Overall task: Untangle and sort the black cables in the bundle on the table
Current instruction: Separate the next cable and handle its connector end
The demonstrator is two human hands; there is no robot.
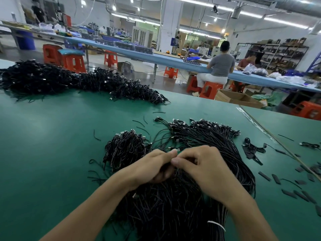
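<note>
The green table [52,136] is filling most of the frame, and a long heap of black cables [69,80] is lying across its upper left. The bundle [173,206] I'm working on is sitting at the lower centre, right under my forearms. Its cables are fanning out toward the middle right of the frame, with their plugs [205,124] pointing away from me. A smaller clump [125,146] of looped cables is resting just left of it, touching its edge.

My left hand [152,168] is curling narrow, with the thumb and fingertips pinching strands at the top of the bundle. My right hand [199,164] is doing the same, fingers bent in tight, and its thumb is meeting the left one in the centre.

A coiled cable [253,146] is lying apart at the right. A white tie [216,224] is wrapping the bundle near the bottom edge, and short black pieces [295,193] are lying scattered at the lower right.
</note>
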